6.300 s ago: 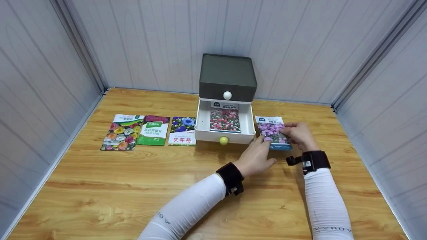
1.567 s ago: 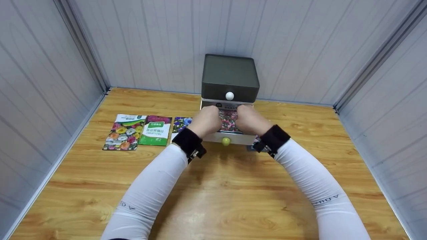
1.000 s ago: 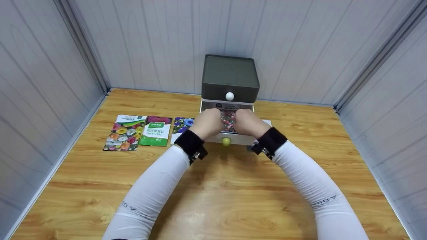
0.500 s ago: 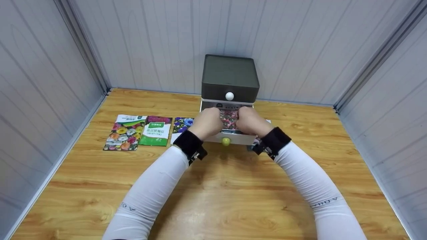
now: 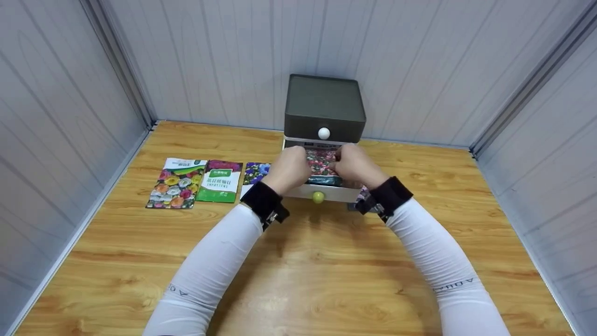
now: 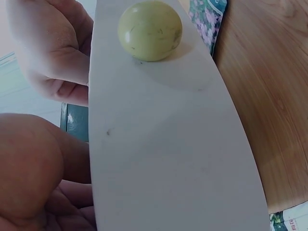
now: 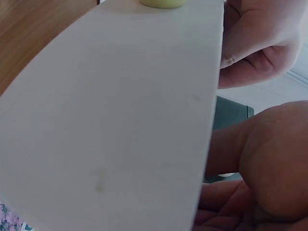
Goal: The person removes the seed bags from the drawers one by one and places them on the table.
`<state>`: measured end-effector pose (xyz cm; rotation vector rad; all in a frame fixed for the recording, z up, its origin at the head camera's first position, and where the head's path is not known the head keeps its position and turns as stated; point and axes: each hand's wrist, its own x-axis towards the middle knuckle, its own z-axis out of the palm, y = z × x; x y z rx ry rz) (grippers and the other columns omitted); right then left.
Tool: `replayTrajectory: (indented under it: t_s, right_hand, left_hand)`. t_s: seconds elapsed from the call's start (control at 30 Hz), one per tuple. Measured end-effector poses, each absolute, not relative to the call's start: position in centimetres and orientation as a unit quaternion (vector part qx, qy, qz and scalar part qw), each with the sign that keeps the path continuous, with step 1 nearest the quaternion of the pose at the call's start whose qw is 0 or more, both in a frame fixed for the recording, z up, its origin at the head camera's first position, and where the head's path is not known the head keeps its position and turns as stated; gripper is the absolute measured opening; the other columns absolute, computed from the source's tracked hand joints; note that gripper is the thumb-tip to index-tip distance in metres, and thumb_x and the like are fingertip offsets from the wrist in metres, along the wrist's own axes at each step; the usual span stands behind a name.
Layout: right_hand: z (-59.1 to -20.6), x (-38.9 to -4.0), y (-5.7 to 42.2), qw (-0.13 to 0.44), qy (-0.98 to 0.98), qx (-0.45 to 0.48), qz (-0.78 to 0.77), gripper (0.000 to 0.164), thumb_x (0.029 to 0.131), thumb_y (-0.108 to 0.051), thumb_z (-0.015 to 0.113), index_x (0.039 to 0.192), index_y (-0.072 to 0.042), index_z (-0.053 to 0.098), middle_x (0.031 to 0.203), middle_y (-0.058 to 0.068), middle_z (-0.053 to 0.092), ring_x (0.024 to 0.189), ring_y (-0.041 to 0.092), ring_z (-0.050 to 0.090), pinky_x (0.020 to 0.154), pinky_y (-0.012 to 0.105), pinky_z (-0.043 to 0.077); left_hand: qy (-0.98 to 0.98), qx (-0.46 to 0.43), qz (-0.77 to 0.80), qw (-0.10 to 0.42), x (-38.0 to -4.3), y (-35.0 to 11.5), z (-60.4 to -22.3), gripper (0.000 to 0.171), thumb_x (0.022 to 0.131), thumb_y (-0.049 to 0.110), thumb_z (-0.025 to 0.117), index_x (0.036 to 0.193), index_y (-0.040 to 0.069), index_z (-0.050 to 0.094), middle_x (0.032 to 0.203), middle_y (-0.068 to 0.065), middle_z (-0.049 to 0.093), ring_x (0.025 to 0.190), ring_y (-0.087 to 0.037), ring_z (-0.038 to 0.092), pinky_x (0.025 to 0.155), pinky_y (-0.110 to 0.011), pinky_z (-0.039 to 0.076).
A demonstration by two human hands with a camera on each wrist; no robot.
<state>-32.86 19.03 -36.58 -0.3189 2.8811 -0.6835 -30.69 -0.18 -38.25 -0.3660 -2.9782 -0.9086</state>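
In the head view, a pulled-out white drawer [image 5: 298, 190] with a yellow-green knob [image 5: 318, 197] holds a seed packet [image 5: 321, 161] with a red and pink flower picture. My left hand [image 5: 290, 170] grips the packet's left edge, its fingertips hidden behind the knuckles. Thumb and fingers of my right hand [image 5: 355, 163] pinch the right edge. The packet's dark lower band shows near the drawer's front wall. Both wrist views show the drawer front [image 6: 154, 144] up close, with curled fingers behind it.
Over the drawer is a dark green top compartment [image 5: 324, 100] with a white knob [image 5: 323, 134]. To the left lie a multicoloured-flower packet [image 5: 177, 184], a green-and-white packet [image 5: 220, 182] and a blue-flower packet [image 5: 254, 173]. Under my right wrist, a purple-flower packet [image 5: 364, 193] is partly covered.
Earlier both hands were on the purple-flower packet at the right; they moved left into the drawer. Over the last half second the red-flower packet has shifted, showing more of its dark lower band.
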Motion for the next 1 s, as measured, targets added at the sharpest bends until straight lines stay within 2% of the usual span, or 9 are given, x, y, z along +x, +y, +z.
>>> replayTrajectory:
  t_s: [0.13,0.3,0.43,0.57,0.8,0.93,1.0]
  right_hand:
    - [-36.6,-33.0,19.3,0.071,0.961,-0.11,-0.245,0.023,0.106,-0.017,0.074,0.089,-0.002,0.072,0.075,0.002,0.055,0.066,0.019,0.051,0.058,0.032,0.038]
    - [-36.7,-33.2,19.7,0.063,0.952,-0.107,-0.279,0.022,0.104,-0.018,0.078,0.094,0.002,0.077,0.077,0.002,0.059,0.066,0.018,0.052,0.058,0.031,0.04]
    - [-36.7,-33.4,20.0,0.064,0.946,-0.107,-0.299,0.022,0.102,-0.019,0.08,0.099,0.003,0.079,0.076,0.002,0.063,0.059,0.014,0.054,0.054,0.028,0.044]
    - [-36.7,-33.5,20.5,0.064,0.939,-0.116,-0.316,0.022,0.1,-0.018,0.082,0.102,0.004,0.081,0.076,0.003,0.068,0.055,0.01,0.055,0.052,0.027,0.046]
    - [-36.6,-33.1,21.2,0.075,0.918,-0.115,-0.372,0.022,0.099,-0.014,0.082,0.107,0.006,0.08,0.084,0.006,0.074,0.068,0.017,0.066,0.06,0.024,0.052]
    - [-36.3,-32.7,21.4,0.084,0.913,-0.107,-0.385,0.017,0.1,-0.013,0.082,0.102,0.004,0.079,0.086,0.007,0.074,0.072,0.016,0.066,0.062,0.024,0.054]
    - [-36.2,-32.5,21.5,0.083,0.914,-0.101,-0.383,0.016,0.1,-0.013,0.083,0.103,0.003,0.079,0.088,0.007,0.074,0.073,0.016,0.066,0.063,0.025,0.055]
  left_hand:
    - [-0.947,-0.11,-0.303,0.009,-30.7,-0.3,-38.1,0.035,0.095,-0.008,0.057,0.071,0.016,0.046,0.073,-0.002,0.047,0.064,-0.021,0.049,0.058,-0.034,0.042]
    - [-0.943,-0.096,-0.317,0.018,-30.6,-0.6,-37.9,0.025,0.097,-0.006,0.059,0.08,0.012,0.057,0.08,-0.006,0.056,0.071,-0.023,0.055,0.062,-0.035,0.045]
    - [-0.941,-0.092,-0.326,0.026,-30.4,-0.7,-37.8,0.015,0.097,-0.006,0.059,0.092,0.006,0.067,0.088,-0.009,0.064,0.076,-0.025,0.06,0.063,-0.035,0.047]
    - [-0.937,-0.092,-0.335,0.032,-30.3,-1.0,-37.7,0.01,0.099,-0.002,0.064,0.092,0.006,0.066,0.086,-0.007,0.062,0.076,-0.025,0.059,0.063,-0.035,0.047]
    - [-0.934,-0.1,-0.34,0.04,-30.0,-1.2,-37.6,0.043,0.103,0.01,0.073,0.072,0.016,0.044,0.069,0.002,0.042,0.065,-0.02,0.047,0.059,-0.034,0.038]
    - [-0.933,-0.102,-0.343,0.033,-29.8,-1.2,-37.3,0.05,0.104,0.014,0.075,0.067,0.017,0.041,0.064,0.004,0.037,0.059,-0.016,0.041,0.056,-0.031,0.034]
    - [-0.933,-0.104,-0.343,0.034,-29.7,-1.3,-37.2,0.048,0.104,0.013,0.075,0.067,0.016,0.043,0.062,0.005,0.038,0.058,-0.015,0.042,0.056,-0.03,0.035]
